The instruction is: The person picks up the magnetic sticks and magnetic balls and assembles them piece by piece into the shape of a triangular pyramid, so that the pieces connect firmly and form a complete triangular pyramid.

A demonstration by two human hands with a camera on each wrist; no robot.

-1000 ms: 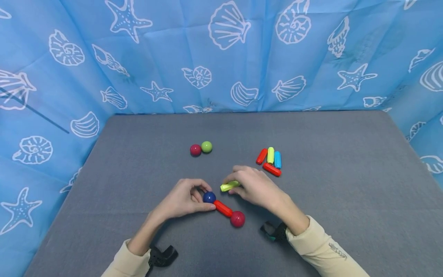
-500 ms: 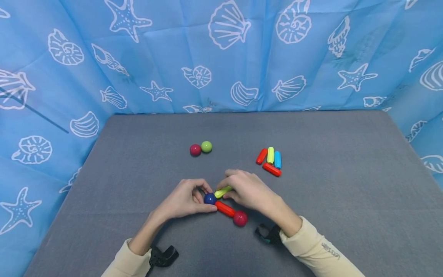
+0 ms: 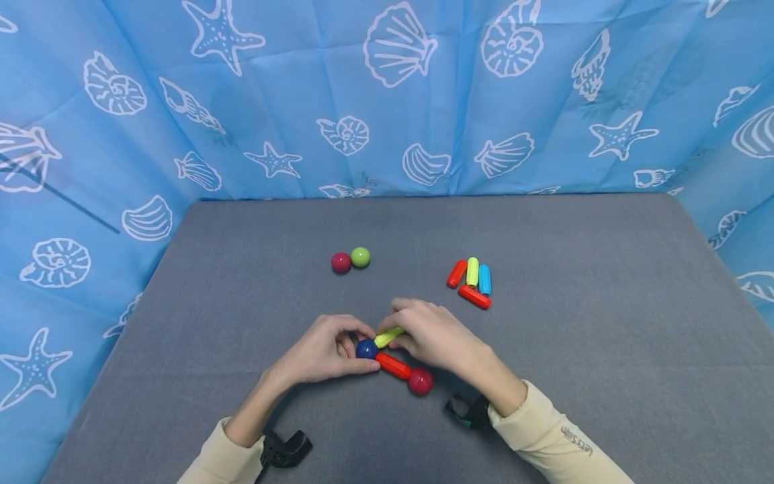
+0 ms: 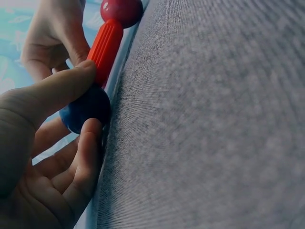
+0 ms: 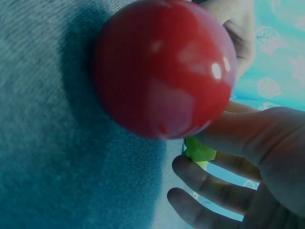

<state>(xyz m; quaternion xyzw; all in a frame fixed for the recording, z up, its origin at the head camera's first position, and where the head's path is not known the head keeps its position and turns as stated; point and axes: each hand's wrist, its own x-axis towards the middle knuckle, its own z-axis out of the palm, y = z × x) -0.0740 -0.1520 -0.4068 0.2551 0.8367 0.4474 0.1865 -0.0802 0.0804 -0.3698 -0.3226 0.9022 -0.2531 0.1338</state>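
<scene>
My left hand [image 3: 326, 348] holds a dark blue ball [image 3: 366, 349] between thumb and fingers, low over the grey table. A red ribbed rod [image 3: 394, 366] joins that ball to a crimson ball [image 3: 420, 381] at its other end; in the left wrist view the thumb lies against the rod [image 4: 106, 50] where it meets the blue ball [image 4: 88, 110]. My right hand [image 3: 432, 333] pinches a yellow-green rod [image 3: 388, 337], whose near end touches the blue ball. In the right wrist view the crimson ball [image 5: 164, 69] covers much of the yellow-green rod [image 5: 199, 150].
Farther back on the table [image 3: 580, 289] lie a crimson ball [image 3: 341, 263] and a green ball [image 3: 360, 257], side by side. To the right is a cluster of loose rods: red [image 3: 457, 274], yellow-green [image 3: 472, 272], blue [image 3: 485, 279] and another red one [image 3: 474, 296]. A blue shell-print curtain [image 3: 375, 101] hangs behind.
My right hand has moved left with the yellow-green rod, bringing its end against the blue ball. The joined red rod and crimson ball have shifted slightly right. The left hand has hardly moved.
</scene>
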